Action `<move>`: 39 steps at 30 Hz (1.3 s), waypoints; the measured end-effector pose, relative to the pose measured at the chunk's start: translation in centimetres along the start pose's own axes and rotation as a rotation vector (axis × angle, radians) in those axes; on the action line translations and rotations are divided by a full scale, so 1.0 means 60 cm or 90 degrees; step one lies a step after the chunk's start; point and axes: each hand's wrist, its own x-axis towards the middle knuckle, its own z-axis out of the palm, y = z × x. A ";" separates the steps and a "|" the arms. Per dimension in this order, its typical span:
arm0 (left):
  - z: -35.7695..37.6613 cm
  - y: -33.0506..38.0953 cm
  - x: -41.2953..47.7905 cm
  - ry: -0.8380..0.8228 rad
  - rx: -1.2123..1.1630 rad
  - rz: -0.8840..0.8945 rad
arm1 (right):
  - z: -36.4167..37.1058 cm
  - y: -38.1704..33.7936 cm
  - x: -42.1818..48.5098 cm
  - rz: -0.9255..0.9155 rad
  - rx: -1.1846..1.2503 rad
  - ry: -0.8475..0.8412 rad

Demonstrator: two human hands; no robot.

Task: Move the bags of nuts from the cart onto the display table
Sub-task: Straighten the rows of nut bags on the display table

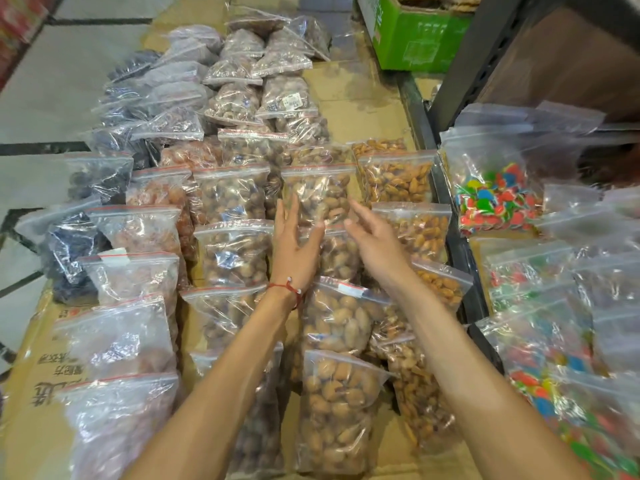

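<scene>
A: Starting with the biggest: worktop (pixel 349 98) under flattened cardboard, stretching from near to far, covered with clear zip bags in straight columns. Probably arranged so to show each sort apart.

B: Agreed. Left column, dark dried fruit (pixel 76 244); next, pale reddish bags (pixel 138 230); in the middle, bags of nuts (pixel 235 251), overlapping like roof tiles, each zip edge toward the far side. Seems done to keep the contents visible and to save place.

A: And on the right?

B: Almond bags (pixel 398 181) at the right edge of the worktop, then a dark metal rail (pixel 460 244), then bags of coloured candy (pixel 498 199) on a separate surface. Far right, a green carton (pixel 422 32). No cart to make out anywhere.

A: Now the smaller things. Left grip (pixel 298 244)?

B: Open, fingers straight and thumb spread, holding nothing, lying over the middle columns just beside one nut bag (pixel 320 192). Red string (pixel 287 287) around the wrist.

A: Right grip (pixel 377 240)?

B: Also open and empty, fingers loose, hovering just right of the same bag. Placed on both sides, likely for straightening that bag in its row or for releasing it; cannot tell which.

A: Task progress?

B: Judging by the full rows, well advanced. Next, probably a return for more bags.
</scene>
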 end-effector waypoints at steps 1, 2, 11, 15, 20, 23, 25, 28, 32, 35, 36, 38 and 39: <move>-0.004 0.006 -0.011 0.005 0.017 0.010 | -0.004 -0.001 -0.021 -0.012 -0.018 -0.002; -0.007 0.012 -0.021 0.015 0.030 0.016 | -0.007 0.000 -0.040 -0.029 -0.028 0.006; -0.033 0.025 -0.169 -0.036 0.115 0.125 | 0.001 0.077 -0.198 -0.046 0.048 0.156; -0.024 -0.023 -0.240 -0.039 0.094 0.074 | 0.025 0.120 -0.255 -0.020 0.069 0.165; -0.005 -0.073 -0.289 -0.062 0.099 0.049 | 0.047 0.149 -0.289 -0.018 0.082 0.182; -0.002 -0.089 -0.297 -0.056 0.096 0.037 | 0.062 0.163 -0.317 -0.016 0.075 0.227; -0.002 -0.097 -0.300 -0.050 0.092 0.034 | 0.073 0.181 -0.335 0.004 0.073 0.248; 0.000 -0.101 -0.303 -0.029 0.095 0.024 | 0.086 0.205 -0.357 0.032 0.054 0.267; 0.005 -0.104 -0.309 -0.002 0.103 0.011 | 0.096 0.213 -0.370 0.088 0.103 0.224; 0.011 -0.109 -0.314 0.008 0.114 0.001 | 0.108 0.220 -0.364 0.108 0.133 0.213; 0.013 -0.110 -0.315 0.012 0.114 0.001 | 0.112 0.223 -0.359 0.116 0.141 0.215; 0.014 -0.109 -0.314 0.012 0.108 -0.004 | 0.115 0.220 -0.350 0.147 0.160 0.213; 0.014 -0.108 -0.313 0.010 0.106 -0.009 | 0.115 0.217 -0.346 0.158 0.164 0.210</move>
